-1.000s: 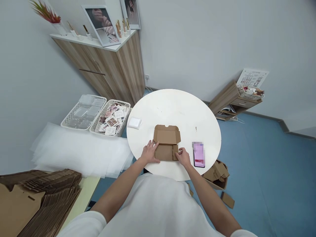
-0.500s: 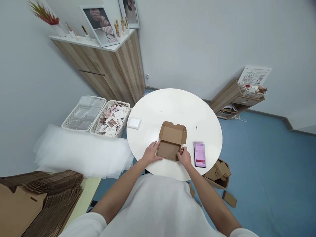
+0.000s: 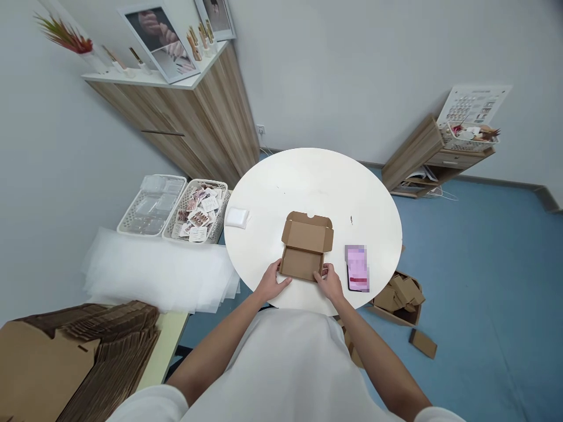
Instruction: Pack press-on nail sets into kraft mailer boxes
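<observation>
A brown cardboard box lies on the round white table, its flapped lid tilted up and back and its tray bare inside. My left hand holds its front left corner, fingers against the left side and thumb along the front. At the front right corner, my right hand pinches the side wall between thumb and fingers. To the right of that hand lies a phone with a pink, partly blurred screen. A small stack of white packets rests near the table's left edge.
Left of the table are a basket of printed cards, a basket of clear plastic cases, translucent sheets and stacked flat cardboard. A carton of cardboard pieces stands on the floor at right. Behind is a wooden cabinet.
My left fingers have slid down from the box's lid hinge to its lower left side. The right hand stays at the right corner. The camera view has shifted slightly.
</observation>
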A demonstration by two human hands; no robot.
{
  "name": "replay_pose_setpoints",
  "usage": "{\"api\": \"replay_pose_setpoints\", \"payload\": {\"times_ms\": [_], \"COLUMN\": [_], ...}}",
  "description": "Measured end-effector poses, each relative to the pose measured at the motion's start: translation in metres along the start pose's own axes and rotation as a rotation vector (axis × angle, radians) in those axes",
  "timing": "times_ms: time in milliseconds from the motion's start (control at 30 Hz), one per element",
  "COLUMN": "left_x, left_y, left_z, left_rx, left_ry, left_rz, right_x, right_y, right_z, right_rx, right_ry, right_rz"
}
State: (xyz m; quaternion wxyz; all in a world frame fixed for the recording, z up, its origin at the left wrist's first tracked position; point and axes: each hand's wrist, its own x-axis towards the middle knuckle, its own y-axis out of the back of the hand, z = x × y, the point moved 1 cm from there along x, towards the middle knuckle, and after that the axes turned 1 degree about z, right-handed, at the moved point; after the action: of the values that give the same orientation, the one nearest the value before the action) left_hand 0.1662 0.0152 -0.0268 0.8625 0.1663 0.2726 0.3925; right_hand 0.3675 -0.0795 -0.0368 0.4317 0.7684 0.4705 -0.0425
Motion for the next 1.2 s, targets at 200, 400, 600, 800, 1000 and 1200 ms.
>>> {"api": "replay_pose_setpoints", "payload": {"times_ms": [200,400,600,800,1000,1200], "left_x": [-0.004,-0.023,-0.014,0.053,0.122,0.148], "left_y": [-0.006,0.003,0.063,0.156,0.208,0.203], "left_z": [-0.003,-0.011,-0.026,-0.059,-0.079,-0.081], "left_rx": [0.064,0.114,0.277,0.274,0.241,0.257], "left_ry": [0.079,0.147,0.163,0.196,0.185,0.166], "left_rz": [0.063,0.102,0.301,0.492,0.42,0.245], "right_x": [-0.004,-0.017,-0.017,-0.015,0.031,0.076], "right_y": [0.005,0.021,0.024,-0.037,-0.132,-0.162], "right_z": [0.006,0.004,-0.062,-0.162,-0.214,-0.238], "right_rx": [0.097,0.04,0.103,0.48,0.579,0.624], "right_ry": [0.014,0.308,0.603,0.215,-0.023,-0.109], "right_rz": [-0.033,0.149,0.014,-0.459,-0.389,-0.314]}}
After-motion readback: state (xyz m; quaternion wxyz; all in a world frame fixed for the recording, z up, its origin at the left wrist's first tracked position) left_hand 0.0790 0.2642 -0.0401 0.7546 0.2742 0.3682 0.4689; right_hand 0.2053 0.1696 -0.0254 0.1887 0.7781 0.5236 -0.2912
